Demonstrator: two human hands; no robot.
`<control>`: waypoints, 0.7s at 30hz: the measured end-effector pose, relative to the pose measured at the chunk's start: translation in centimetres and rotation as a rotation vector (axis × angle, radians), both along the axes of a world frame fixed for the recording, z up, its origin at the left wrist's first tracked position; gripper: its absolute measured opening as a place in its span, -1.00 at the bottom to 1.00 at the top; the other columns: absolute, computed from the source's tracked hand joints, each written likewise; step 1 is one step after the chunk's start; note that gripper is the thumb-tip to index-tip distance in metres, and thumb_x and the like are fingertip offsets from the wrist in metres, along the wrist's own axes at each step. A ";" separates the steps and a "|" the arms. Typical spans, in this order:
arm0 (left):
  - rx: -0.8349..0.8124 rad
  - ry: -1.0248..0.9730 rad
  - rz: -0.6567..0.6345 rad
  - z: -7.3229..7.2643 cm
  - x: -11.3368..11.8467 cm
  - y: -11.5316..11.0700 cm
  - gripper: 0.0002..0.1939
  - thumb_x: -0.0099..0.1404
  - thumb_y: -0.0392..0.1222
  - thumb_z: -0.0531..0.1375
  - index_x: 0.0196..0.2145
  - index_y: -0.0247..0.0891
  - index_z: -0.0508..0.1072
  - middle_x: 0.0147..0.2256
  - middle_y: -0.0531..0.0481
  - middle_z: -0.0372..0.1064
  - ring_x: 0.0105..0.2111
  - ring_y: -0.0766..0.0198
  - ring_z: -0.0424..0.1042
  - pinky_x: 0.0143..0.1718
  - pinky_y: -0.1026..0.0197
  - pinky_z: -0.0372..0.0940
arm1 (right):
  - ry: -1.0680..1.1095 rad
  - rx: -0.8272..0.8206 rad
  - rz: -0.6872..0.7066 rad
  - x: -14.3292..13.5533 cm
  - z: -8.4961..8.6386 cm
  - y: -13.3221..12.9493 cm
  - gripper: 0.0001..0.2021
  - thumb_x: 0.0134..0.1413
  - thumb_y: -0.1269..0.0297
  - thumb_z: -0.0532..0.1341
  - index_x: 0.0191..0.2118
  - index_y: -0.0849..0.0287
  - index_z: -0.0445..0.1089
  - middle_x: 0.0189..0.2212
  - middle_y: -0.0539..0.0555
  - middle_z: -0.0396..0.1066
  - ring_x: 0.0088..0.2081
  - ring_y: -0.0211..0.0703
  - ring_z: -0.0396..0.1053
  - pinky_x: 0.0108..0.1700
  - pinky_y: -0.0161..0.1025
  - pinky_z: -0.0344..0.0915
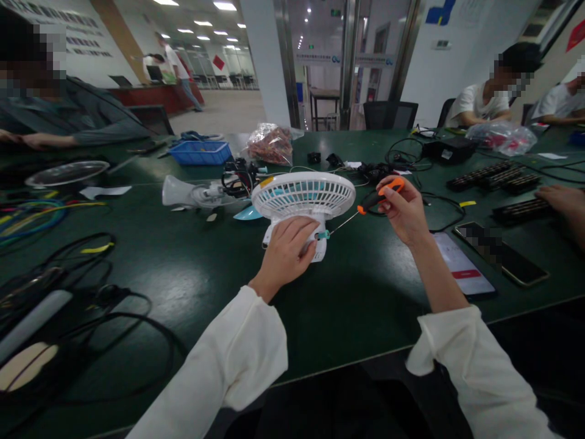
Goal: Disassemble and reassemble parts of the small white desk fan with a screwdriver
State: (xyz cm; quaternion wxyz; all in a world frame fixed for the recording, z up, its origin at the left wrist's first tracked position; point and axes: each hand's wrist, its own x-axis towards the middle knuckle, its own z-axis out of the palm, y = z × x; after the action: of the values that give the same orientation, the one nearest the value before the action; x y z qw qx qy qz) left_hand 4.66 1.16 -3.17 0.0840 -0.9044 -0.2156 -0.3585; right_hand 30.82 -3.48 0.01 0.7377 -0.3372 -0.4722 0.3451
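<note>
A small white fan [304, 183] with a slatted round grille stands on the dark green table before me. My left hand [289, 249] is closed round its white lower housing, fingers on top and thumb at the near side. In my right hand [402, 212] is a screwdriver [375, 199] with a black and orange handle, pinched near the handle's end. Its thin shaft slants down left to a small teal part [323, 235] at the housing's right side; whether the tip touches a screw cannot be made out. A blue blade [248, 213] lies just left of the fan.
Behind stand a blue basket [201, 152] and a plastic bag of reddish parts [270, 145]. A white fan piece [183, 192] lies left. Cables [123, 317] spread at the left; a phone [500, 253] and tablet [464, 265] lie right. Other people sit around the table.
</note>
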 end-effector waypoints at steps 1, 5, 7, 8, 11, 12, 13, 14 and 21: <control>-0.001 0.000 -0.002 0.0 0.0 0.0 -0.62 0.31 -0.24 0.08 0.08 -0.26 0.30 -0.01 -0.15 0.37 0.03 0.08 0.31 0.06 -0.01 0.20 | 0.001 -0.001 -0.003 0.0 0.0 0.0 -0.79 -0.11 0.19 0.39 -0.31 0.08 0.43 -0.36 -0.08 0.35 -0.57 -0.50 0.20 -0.51 -0.52 0.36; -0.010 0.005 -0.016 0.1 0.1 -0.2 -0.62 0.31 -0.24 0.08 0.08 -0.28 0.30 0.00 -0.15 0.37 0.03 0.09 0.31 0.06 0.00 0.20 | -0.004 -0.012 -0.023 -0.1 -0.1 0.1 -0.78 -0.11 0.17 0.39 -0.31 0.08 0.43 -0.35 -0.08 0.36 -0.57 -0.50 0.20 -0.51 -0.51 0.36; -0.028 0.008 -0.022 0.0 0.3 -0.4 -0.62 0.31 -0.24 0.08 0.08 -0.28 0.30 0.00 -0.15 0.38 0.04 0.10 0.31 0.06 0.01 0.21 | -0.008 -0.015 -0.029 0.0 -0.1 0.2 -0.78 -0.11 0.17 0.39 -0.31 0.08 0.43 -0.35 -0.08 0.37 -0.57 -0.50 0.20 -0.51 -0.51 0.36; -0.039 0.008 -0.024 0.0 0.4 -0.6 -0.62 0.31 -0.24 0.08 0.08 -0.27 0.30 0.01 -0.15 0.38 0.05 0.10 0.31 0.06 0.01 0.20 | -0.005 -0.012 -0.027 0.0 -0.1 0.2 -0.78 -0.11 0.17 0.39 -0.31 0.09 0.43 -0.35 -0.08 0.37 -0.57 -0.50 0.19 -0.51 -0.51 0.36; -0.062 -0.002 -0.023 -0.2 0.7 -0.9 -0.62 0.31 -0.23 0.08 0.08 -0.25 0.31 0.01 -0.14 0.40 0.06 0.10 0.32 0.09 -0.02 0.18 | 0.007 0.001 -0.012 0.0 -0.2 0.2 -0.79 -0.10 0.19 0.39 -0.32 0.09 0.43 -0.35 -0.08 0.39 -0.57 -0.50 0.19 -0.51 -0.52 0.36; -0.062 -0.007 -0.021 -0.2 0.9 -1.0 -0.63 0.31 -0.23 0.09 0.08 -0.25 0.31 0.00 -0.13 0.41 0.07 0.10 0.33 0.11 -0.03 0.16 | 0.006 0.000 -0.011 0.0 -0.2 0.2 -0.79 -0.10 0.19 0.39 -0.31 0.09 0.43 -0.35 -0.07 0.40 -0.57 -0.50 0.19 -0.51 -0.52 0.36; -0.059 -0.014 -0.016 -0.3 1.0 -1.1 -0.63 0.31 -0.23 0.09 0.07 -0.25 0.32 0.00 -0.13 0.42 0.07 0.10 0.33 0.12 -0.04 0.15 | 0.002 -0.003 -0.012 0.1 -0.2 0.2 -0.79 -0.10 0.18 0.38 -0.31 0.09 0.43 -0.34 -0.07 0.41 -0.57 -0.50 0.20 -0.51 -0.51 0.36; -0.057 -0.023 -0.007 -0.3 1.2 -1.1 -0.65 0.31 -0.24 0.10 0.05 -0.25 0.34 -0.01 -0.12 0.43 0.07 0.10 0.34 0.13 -0.05 0.14 | -0.005 -0.009 -0.014 0.1 -0.2 0.2 -0.79 -0.09 0.18 0.38 -0.31 0.09 0.42 -0.34 -0.07 0.42 -0.57 -0.49 0.20 -0.51 -0.50 0.36; -0.059 -0.057 0.068 -0.5 1.9 -1.3 -0.70 0.31 -0.26 0.10 0.00 -0.20 0.39 -0.08 -0.07 0.48 -0.01 0.15 0.41 0.15 -0.08 0.09 | -0.071 0.007 -0.014 0.5 -0.2 0.1 -0.71 -0.10 0.17 0.38 -0.20 0.00 0.40 -0.31 -0.06 0.48 -0.52 -0.40 0.33 -0.47 -0.43 0.38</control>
State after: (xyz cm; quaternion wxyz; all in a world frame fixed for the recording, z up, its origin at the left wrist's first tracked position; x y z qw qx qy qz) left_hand 6.59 -0.16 -3.72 0.0632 -0.8881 -0.2591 -0.3745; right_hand 31.28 -3.39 -0.17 0.7240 -0.3502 -0.4969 0.3261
